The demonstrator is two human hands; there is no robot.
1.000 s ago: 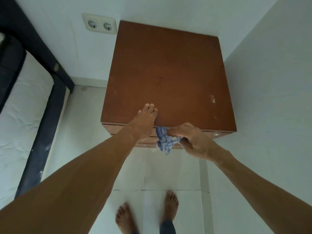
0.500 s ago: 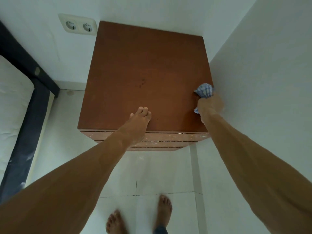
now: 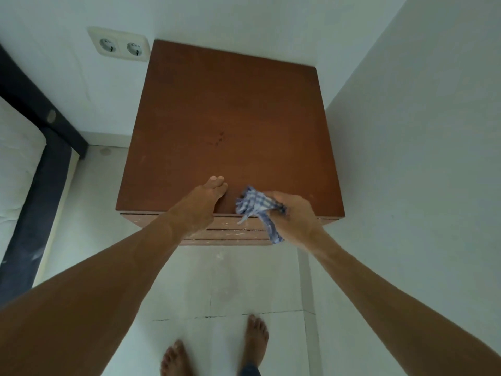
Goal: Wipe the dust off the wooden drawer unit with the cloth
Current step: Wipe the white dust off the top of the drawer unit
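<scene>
Two bare feet stand on the pale tiled floor at the bottom of the view, toes toward the furniture. Both forearms reach forward and up from the lower corners.

The left hand lies flat on the front part of the top of the drawer unit, fingers straight and pressed together, grasping nothing. Just to its right, the right hand is clenched round a blue-and-white checked cloth. The bunched cloth sits at the front edge of the top, close to the left hand's fingers but apart from them. One loose end hangs down over the drawer fronts, which show pale scuffs and specks.

Farther back, the brown wooden top is bare apart from a few small dark spots near its middle. The unit stands in a corner, its right side close to a white wall and its back against another.

On the back wall, up and left of the unit, is a cream double socket. Along the left edge runs a dark bed frame with a white quilted mattress on it, well apart from the unit.
</scene>
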